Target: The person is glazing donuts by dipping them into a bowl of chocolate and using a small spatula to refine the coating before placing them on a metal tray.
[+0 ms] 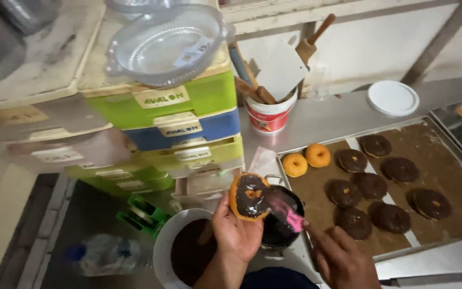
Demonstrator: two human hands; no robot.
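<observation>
Chocolate going onto a doughnut (248,196) w/ a pink-handled brush (286,212), right over the small dark pot (280,220).

I read this as mid-glaze: my left hand (236,233) cups the doughnut above the pot, right hand (343,259) pinches the brush on top; next I'd need a steady tilt, I judge. Right of pot: tray (458,235) w/ glazed rounds & two plain ones (306,160). Left of pot: white bucket (167,241), dark inside.

Left hand (236,230): raised, palm up, fingers curled in a grip, forearm rising from lower frame. Right hand (340,257): lower right, back to camera, fingers pinched, pointing up-left toward left hand.
</observation>
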